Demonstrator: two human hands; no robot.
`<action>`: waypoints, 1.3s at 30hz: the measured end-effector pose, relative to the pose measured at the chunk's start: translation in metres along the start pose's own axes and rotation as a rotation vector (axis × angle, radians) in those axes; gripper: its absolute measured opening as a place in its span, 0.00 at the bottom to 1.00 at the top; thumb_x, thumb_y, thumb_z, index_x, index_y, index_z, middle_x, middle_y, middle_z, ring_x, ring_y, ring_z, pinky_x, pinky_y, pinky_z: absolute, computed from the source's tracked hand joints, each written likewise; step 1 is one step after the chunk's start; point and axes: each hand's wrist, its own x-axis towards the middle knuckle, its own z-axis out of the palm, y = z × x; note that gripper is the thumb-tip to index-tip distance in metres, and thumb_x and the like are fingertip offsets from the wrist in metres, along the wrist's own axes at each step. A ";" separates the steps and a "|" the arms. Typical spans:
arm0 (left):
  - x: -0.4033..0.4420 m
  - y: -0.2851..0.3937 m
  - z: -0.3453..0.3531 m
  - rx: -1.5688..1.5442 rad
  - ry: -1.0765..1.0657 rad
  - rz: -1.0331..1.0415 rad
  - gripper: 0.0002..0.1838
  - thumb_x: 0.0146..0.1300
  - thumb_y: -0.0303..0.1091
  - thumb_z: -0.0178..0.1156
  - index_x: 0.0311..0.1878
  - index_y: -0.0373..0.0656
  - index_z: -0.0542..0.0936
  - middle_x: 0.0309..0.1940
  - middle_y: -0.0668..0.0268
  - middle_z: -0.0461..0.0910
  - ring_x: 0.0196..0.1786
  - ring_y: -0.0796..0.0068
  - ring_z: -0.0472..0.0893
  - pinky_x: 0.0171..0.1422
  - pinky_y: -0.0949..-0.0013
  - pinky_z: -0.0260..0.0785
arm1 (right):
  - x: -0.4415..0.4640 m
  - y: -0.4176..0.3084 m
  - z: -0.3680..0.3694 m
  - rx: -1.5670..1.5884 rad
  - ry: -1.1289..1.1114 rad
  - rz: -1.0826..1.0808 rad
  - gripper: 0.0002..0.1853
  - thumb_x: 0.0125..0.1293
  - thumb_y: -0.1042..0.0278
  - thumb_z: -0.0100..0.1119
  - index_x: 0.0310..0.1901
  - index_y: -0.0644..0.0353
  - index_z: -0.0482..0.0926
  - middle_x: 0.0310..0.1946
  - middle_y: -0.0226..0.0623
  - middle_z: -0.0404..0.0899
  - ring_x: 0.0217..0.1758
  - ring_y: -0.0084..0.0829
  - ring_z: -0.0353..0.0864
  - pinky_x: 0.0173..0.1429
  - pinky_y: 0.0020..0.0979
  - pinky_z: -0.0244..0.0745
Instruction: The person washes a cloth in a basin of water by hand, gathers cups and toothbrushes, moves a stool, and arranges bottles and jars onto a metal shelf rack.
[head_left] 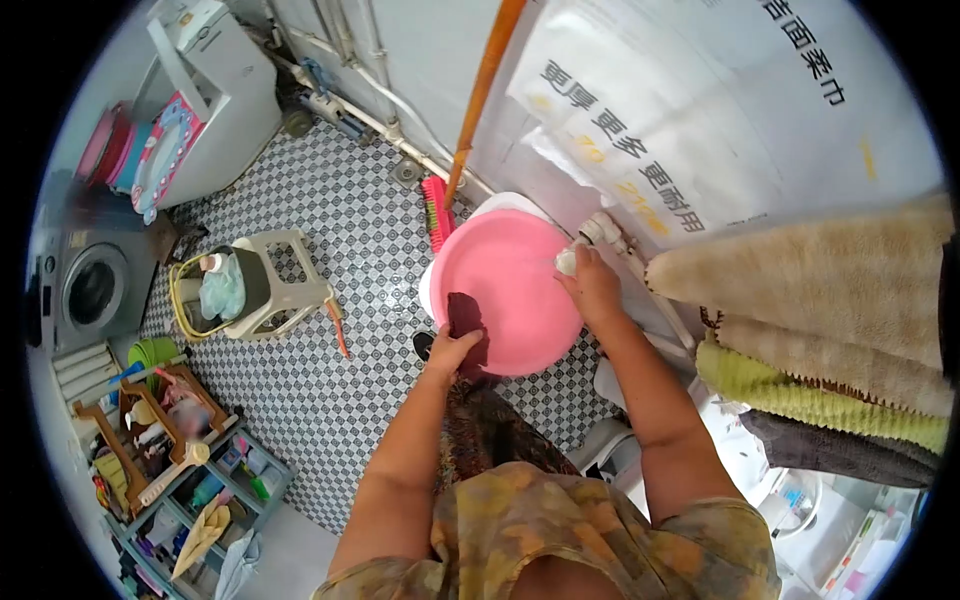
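Note:
A dark maroon cloth [466,325] hangs from my left hand [452,352], which pinches it at the left front rim of a round pink basin [510,280]. Part of the cloth lies over the basin's inside wall. My right hand [596,288] reaches to the basin's far right side, its fingers closed around a small whitish tap [567,261] beside the wall pipe. A faint pale streak, perhaps water, shows left of the tap. The basin rests on something white, mostly hidden beneath it.
A pink-red brush [438,213] and an orange pole [482,90] stand behind the basin. Left are a plastic stool [285,270], a bin [250,280], a washing machine [92,285] and a cluttered shelf [190,500]. Towels [810,270] hang at right.

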 end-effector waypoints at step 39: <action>-0.015 -0.008 0.011 -0.094 -0.091 -0.092 0.24 0.55 0.38 0.58 0.53 0.40 0.64 0.44 0.61 0.72 0.44 0.67 0.75 0.44 0.62 0.71 | 0.008 0.005 -0.015 -0.047 -0.119 -0.194 0.20 0.51 0.68 0.57 0.43 0.65 0.64 0.39 0.49 0.68 0.44 0.45 0.71 0.46 0.39 0.68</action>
